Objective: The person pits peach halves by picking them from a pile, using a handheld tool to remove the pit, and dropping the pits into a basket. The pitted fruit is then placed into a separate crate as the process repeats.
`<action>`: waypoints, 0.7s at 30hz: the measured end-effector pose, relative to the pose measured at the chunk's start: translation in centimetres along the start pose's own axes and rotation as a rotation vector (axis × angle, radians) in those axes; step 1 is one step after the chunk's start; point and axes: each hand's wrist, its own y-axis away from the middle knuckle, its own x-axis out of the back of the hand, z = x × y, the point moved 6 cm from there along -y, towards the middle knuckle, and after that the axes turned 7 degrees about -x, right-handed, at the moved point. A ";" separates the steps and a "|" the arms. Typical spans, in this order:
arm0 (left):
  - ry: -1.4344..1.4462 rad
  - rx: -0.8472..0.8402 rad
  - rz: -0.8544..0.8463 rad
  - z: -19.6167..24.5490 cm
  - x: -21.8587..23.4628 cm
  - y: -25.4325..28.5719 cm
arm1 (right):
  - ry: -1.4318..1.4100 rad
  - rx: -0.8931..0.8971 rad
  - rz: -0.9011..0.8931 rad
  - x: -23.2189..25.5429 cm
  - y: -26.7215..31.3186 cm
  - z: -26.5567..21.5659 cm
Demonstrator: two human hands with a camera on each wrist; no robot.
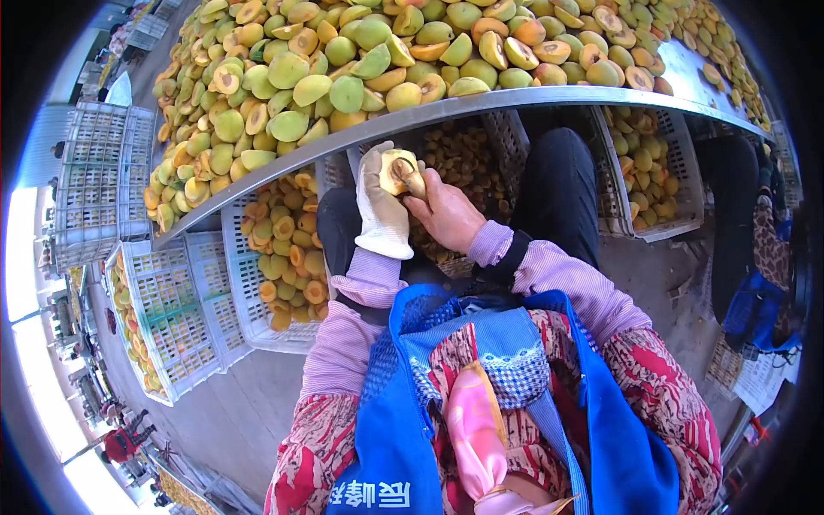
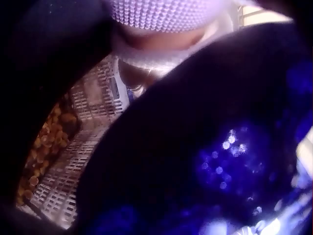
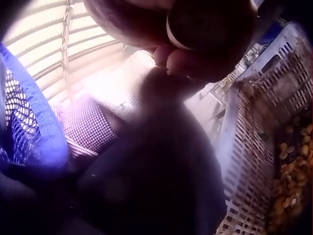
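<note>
In the head view my left hand (image 1: 384, 202), in a pale work glove, holds a halved yellow peach (image 1: 399, 172) with its cut face up and a brown hollow at the middle. Close against the peach, my bare right hand (image 1: 451, 215) grips a short tool with a thick handle (image 3: 195, 24), whose rounded butt shows dark in the right wrist view. The tool's working end is hidden at the fruit. Both hands are just below the metal table edge (image 1: 446, 110). Only the glove cuff (image 2: 146, 59) shows of the left hand in the left wrist view.
Halved peaches (image 1: 343, 69) are heaped on the table. Below, a crate (image 1: 506, 142) between the knees contains small brownish pieces (image 1: 463, 167). Crates of peaches stand left (image 1: 249, 296) and right (image 1: 678, 172), with stacked crates (image 1: 99, 180) farther left.
</note>
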 end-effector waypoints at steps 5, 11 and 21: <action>-0.143 -0.087 0.011 -0.1 -0.2 -0.5 | -0.075 -0.065 0.026 -0.4 0.0 -0.1; -0.180 -0.102 0.049 0.1 0.1 -0.5 | -0.043 -0.020 -0.066 -0.5 -0.7 -0.1; -0.351 0.022 -0.083 -0.3 -0.1 -0.6 | 0.113 0.099 -0.268 0.5 -0.3 1.4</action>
